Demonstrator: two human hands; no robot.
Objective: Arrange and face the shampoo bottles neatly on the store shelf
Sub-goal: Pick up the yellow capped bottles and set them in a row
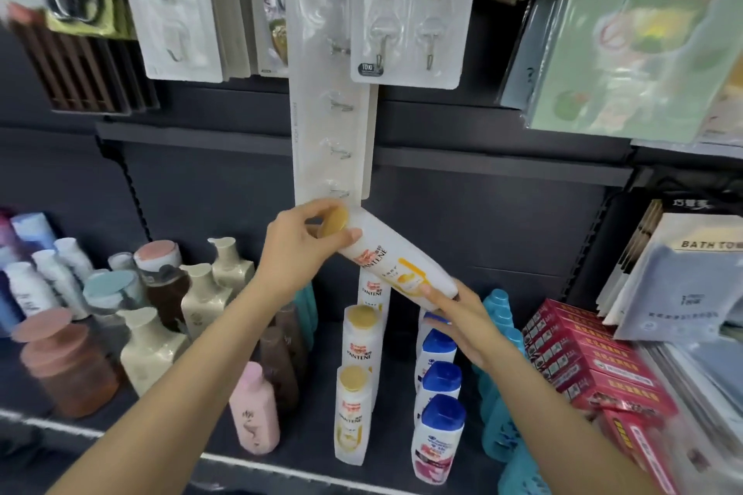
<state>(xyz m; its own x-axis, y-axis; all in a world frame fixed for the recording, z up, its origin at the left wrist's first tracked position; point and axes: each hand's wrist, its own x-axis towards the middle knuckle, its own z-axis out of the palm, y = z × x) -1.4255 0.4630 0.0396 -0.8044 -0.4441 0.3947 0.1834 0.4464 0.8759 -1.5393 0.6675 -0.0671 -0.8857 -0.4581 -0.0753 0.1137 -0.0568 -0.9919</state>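
**Bottle held over shelf row, both hands engaged**

Visibility is limited at the frame edges: goods at 9 o'clock and 3 o'clock are blurred, and the red boxes [583,370] at 4 o'clock run out of frame. The rearmost standing Pantene bottle [374,293] is partly covered by the held bottle, and the back of the blue-capped row is hidden behind the right hand.

The held Pantene bottle [396,263] lies tilted at centre frame, above the shelf [305,450], gold cap toward 10 o'clock and base toward 4 o'clock. The left hand [297,249] has its fingers curled round the cap end, thumb across the neck. The right hand [462,317] pinches the base end between thumb and fingers.

Counts: 3 Pantene bottles stand upright in a row running from 6 o'clock toward centre; 1 more is in hand. 3 blue-capped bottles [438,434] stand in full view just beside that row, toward 5 o'clock. 1 pink bottle [255,410] stands at 7 o'clock. Teal bottles [498,406] stand beyond the blue-capped row; their number cannot be told.
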